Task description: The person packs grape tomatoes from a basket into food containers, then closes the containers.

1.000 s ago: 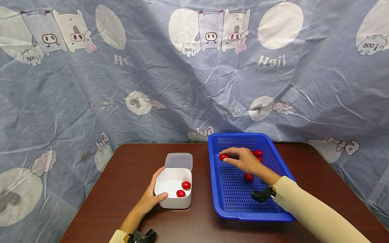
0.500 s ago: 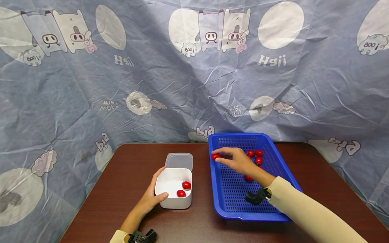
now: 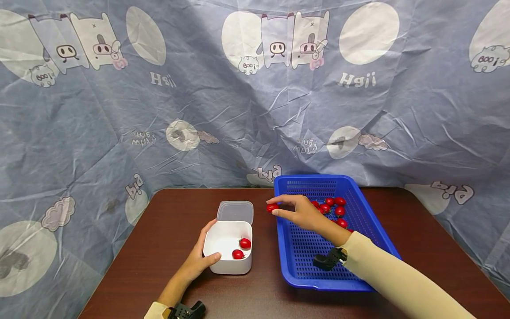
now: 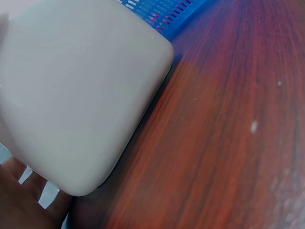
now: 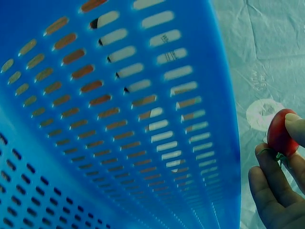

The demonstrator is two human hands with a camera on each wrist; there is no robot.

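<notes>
My right hand [image 3: 296, 211] pinches a cherry tomato [image 3: 272, 207] between thumb and fingers, over the left rim of the blue basket [image 3: 283, 257]. In the right wrist view the red tomato [image 5: 282, 133] shows a green stem and sits beyond the basket wall [image 5: 224, 119]. My left hand [image 3: 198, 254] grips the left side of a white square box [image 3: 231, 266], its thumb over the front rim. Two tomatoes [image 3: 241, 249] lie inside the box, toward its right side. The left wrist view shows the box wall [image 4: 86, 95] close up, with fingers [image 4: 28, 191] against it.
Several more cherry tomatoes [image 3: 339, 212] lie in the basket, mostly toward its back right. A translucent lid [image 3: 236, 209] is right behind the box. The brown table [image 3: 175, 212] ends at a hanging grey-blue printed cloth [image 3: 223, 102].
My right hand has carried the tomato leftward, from inside the basket to past its left rim. Tomatoes it was covering now show. The left hand and box stay put.
</notes>
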